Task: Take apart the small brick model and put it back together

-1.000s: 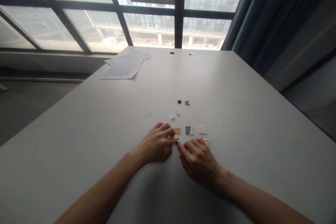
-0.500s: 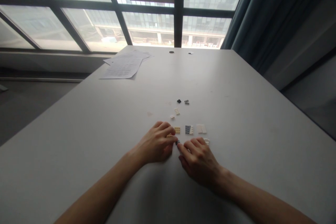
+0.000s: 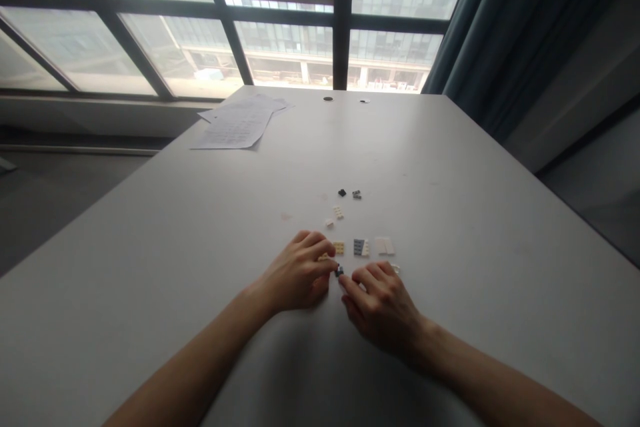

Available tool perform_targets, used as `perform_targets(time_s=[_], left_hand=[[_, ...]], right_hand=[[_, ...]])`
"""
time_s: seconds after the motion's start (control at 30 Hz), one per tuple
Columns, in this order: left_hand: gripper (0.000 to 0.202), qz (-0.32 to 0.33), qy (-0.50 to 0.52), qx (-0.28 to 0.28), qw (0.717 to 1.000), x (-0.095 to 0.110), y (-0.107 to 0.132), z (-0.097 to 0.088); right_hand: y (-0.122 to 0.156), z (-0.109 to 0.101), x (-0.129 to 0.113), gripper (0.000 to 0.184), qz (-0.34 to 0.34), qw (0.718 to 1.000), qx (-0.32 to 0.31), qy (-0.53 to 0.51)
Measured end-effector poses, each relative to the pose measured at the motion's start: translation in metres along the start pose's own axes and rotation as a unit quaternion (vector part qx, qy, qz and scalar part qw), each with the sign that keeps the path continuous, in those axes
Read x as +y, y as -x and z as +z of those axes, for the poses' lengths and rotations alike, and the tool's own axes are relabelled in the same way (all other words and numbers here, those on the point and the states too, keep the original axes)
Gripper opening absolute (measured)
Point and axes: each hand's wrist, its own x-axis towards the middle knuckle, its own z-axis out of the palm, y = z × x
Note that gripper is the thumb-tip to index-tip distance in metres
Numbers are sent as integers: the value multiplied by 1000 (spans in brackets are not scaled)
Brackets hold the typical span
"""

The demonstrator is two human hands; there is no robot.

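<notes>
My left hand (image 3: 299, 273) and my right hand (image 3: 381, 305) rest on the grey table (image 3: 150, 247), fingertips meeting over a tiny dark brick piece (image 3: 339, 271). Both hands are closed in a pinch on it. Just beyond the fingers lie a tan plate (image 3: 339, 247), a blue-grey and white plate (image 3: 361, 247) and a white plate (image 3: 385, 245). Further out sit two small white pieces (image 3: 334, 216), a black piece (image 3: 342, 192) and a grey piece (image 3: 357, 194). A small white piece (image 3: 396, 268) peeks out behind my right hand.
Sheets of paper (image 3: 237, 124) lie at the table's far left corner. Two small round holes (image 3: 328, 99) sit near the far edge by the window. A dark curtain (image 3: 500, 33) hangs at the right.
Both hands stay pinched together over the small dark piece, with only slight finger shifts. The loose pieces have not moved.
</notes>
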Motion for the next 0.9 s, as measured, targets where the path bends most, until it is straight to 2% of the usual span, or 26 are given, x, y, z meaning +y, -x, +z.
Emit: perform_targets(time_s=[0.57, 0.7, 0.9], left_hand=[[20, -4, 11, -10, 1000, 2, -1, 4], [21, -3, 9, -4, 1000, 0, 0, 3], [18, -26, -3, 54, 998, -2, 1, 1]], right_hand=[[0, 2, 0, 17, 2, 1000, -30, 4], [0, 1, 1, 22, -4, 1000, -6, -3], [1, -2, 1, 22, -22, 997, 61, -32]])
